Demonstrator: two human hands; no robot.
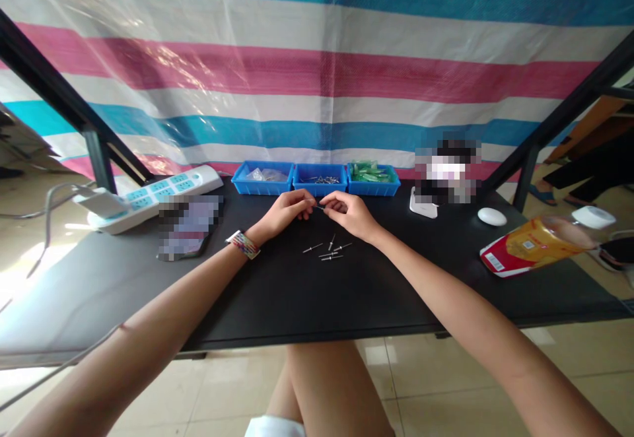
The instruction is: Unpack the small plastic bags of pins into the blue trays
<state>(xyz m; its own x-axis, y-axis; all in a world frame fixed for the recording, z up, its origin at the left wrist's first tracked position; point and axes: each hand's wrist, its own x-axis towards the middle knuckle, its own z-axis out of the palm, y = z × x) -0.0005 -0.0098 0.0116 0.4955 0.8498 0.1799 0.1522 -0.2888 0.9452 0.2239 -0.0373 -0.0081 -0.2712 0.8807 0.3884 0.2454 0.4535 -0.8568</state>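
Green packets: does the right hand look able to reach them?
Probably yes: the right hand is near the green packets and their blue bin is open on top, though the hand seems busy with a metal pin.

Black table (277,298); on it, blue bins (265,187), silvery rivets (329,254), a red-and-yellow bottle (537,242); behind it, a blue-white-pink striped sheet (317,107).

Both bare arms stretched forward, converging from lower corners. Left forearm (166,315) slants up rightward, right forearm (460,311) up leftward. Left hand (290,208) back upward, fingers curled, thumb drawn in beneath. Right hand (351,214) roughly mirrors it, thumb and index pinched. Fingertips of both hands near each other, slight gap between.
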